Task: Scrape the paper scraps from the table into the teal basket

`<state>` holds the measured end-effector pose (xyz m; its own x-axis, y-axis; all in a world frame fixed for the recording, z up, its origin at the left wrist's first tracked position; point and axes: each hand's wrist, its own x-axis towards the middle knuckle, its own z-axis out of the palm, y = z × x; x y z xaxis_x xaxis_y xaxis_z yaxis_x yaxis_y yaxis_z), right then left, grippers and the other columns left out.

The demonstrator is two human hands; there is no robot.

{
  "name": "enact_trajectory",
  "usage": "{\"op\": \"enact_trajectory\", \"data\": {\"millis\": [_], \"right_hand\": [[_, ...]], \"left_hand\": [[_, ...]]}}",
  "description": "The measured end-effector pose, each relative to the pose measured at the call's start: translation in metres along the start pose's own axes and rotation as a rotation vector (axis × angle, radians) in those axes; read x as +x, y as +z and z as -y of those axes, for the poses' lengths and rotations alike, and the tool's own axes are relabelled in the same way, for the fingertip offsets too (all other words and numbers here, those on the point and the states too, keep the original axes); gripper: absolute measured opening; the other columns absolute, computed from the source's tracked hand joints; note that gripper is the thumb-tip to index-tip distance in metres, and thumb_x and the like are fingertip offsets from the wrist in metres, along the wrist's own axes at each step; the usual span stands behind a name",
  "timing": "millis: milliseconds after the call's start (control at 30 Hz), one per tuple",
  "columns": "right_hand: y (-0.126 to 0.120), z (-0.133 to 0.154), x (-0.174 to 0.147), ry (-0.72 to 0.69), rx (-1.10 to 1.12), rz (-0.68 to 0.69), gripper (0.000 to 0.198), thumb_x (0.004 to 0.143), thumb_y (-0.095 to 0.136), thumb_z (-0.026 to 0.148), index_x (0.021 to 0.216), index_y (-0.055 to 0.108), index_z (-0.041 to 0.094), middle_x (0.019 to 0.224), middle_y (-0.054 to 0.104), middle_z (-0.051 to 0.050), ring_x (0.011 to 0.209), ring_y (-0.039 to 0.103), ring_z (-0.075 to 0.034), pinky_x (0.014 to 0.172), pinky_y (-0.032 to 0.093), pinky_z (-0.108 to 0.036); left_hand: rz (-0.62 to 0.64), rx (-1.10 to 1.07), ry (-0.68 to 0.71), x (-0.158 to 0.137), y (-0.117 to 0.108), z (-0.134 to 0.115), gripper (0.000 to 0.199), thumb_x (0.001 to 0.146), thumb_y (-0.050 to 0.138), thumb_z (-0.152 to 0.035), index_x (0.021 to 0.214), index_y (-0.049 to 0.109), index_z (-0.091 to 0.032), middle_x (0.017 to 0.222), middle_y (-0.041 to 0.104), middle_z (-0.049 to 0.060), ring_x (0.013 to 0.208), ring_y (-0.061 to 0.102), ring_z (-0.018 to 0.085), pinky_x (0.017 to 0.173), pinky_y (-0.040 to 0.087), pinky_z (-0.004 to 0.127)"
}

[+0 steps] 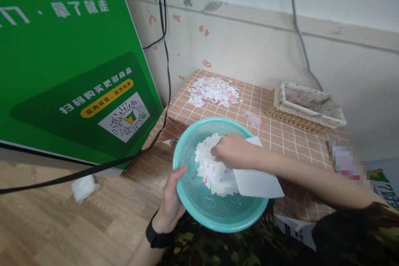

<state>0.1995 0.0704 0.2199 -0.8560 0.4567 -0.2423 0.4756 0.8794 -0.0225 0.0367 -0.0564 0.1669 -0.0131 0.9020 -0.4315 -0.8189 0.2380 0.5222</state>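
Observation:
My left hand (173,194), with a black band on its wrist, grips the left rim of a turquoise plastic colander (199,217), thumb over the edge. The colander rests on or just above my lap. Inside it lies a heap of torn white paper scraps (217,181), a few with pink marks. Over that heap my right hand (232,151) is closed, fingers curled down at the scraps; what is between them is hidden. A larger white paper sheet (258,182) leans across the colander's right side, partly behind my right wrist and forearm.
A low table (293,145) with a brown checked cloth stands ahead, bearing a pile of paper scraps (213,91) and a lined wicker basket (299,118). A green cabinet (87,54) stands left, with black cables (166,58) hanging beside it. A crumpled white bag (84,188) lies on the floor.

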Motion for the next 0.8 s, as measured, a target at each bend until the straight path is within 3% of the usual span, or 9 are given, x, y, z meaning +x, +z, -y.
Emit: {"op": "enact_trajectory", "data": {"millis": [167,433,800], "right_hand": [[0.002,-0.001,0.001,0.010,-0.005,-0.006,0.013,0.074,0.053,0.014,0.070,0.065,0.014,0.065,0.065,-0.009,0.058,0.055,-0.016,0.050,0.021,-0.029],[-0.019,-0.018,-0.009,-0.023,0.300,-0.098,0.022,0.080,0.046,0.013,0.078,0.067,0.019,0.074,0.068,-0.004,0.069,0.058,-0.014,0.060,0.033,-0.026],[-0.019,-0.035,-0.006,0.105,0.543,-0.078,0.021,0.076,0.050,0.017,0.085,0.069,0.018,0.067,0.067,0.000,0.057,0.054,-0.010,0.056,0.034,-0.024]], "left_hand": [[-0.012,0.013,0.007,-0.001,-0.002,0.000,0.030,0.078,0.056,-0.031,0.096,0.070,-0.012,0.088,0.073,0.009,0.093,0.063,0.030,0.084,0.047,0.041],[-0.034,0.012,0.001,0.000,-0.004,0.000,0.035,0.077,0.056,-0.032,0.101,0.069,-0.010,0.090,0.073,0.011,0.092,0.064,0.031,0.084,0.047,0.042],[-0.051,0.002,-0.019,-0.002,-0.003,-0.002,0.029,0.076,0.057,-0.031,0.092,0.071,-0.011,0.085,0.073,0.010,0.089,0.065,0.029,0.082,0.049,0.040]]}}
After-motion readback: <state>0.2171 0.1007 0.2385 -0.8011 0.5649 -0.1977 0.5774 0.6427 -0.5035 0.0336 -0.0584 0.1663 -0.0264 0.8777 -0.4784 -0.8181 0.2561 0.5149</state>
